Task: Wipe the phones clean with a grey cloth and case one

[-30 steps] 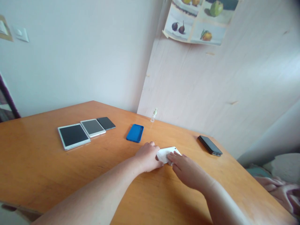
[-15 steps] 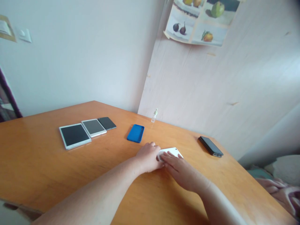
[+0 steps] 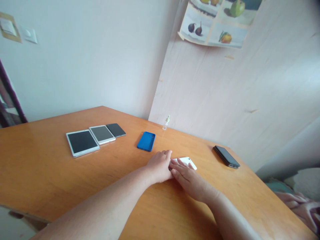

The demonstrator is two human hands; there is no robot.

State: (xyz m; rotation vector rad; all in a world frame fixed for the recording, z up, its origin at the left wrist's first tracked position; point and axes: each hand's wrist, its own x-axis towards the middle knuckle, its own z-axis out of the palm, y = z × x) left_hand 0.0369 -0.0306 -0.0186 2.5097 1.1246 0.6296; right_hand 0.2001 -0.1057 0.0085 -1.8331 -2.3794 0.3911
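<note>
A white smartphone [image 3: 184, 160] lies back side up on the wooden table, with a small camera spot near its far right corner. My left hand [image 3: 159, 166] is closed at the phone's left end, its fingers curled and partly hidden. Across the phone's near side rest the fingers of my right hand [image 3: 188, 178], stretched out and flat, their tips close to my left hand. Between the two hands shows a small dark patch that I cannot make out.
A blue phone case [image 3: 146, 141] lies beyond my left hand, with a small clear pump bottle [image 3: 166, 122] by the wall. At left are a large white tablet [image 3: 83, 142], a smaller white tablet [image 3: 102, 134] and a dark device [image 3: 116, 129]. Stacked dark phones [image 3: 226, 156] lie at right.
The fingers of my right hand have shifted slightly on the phone. My left hand stays at its left end. The whole view has moved a little.
</note>
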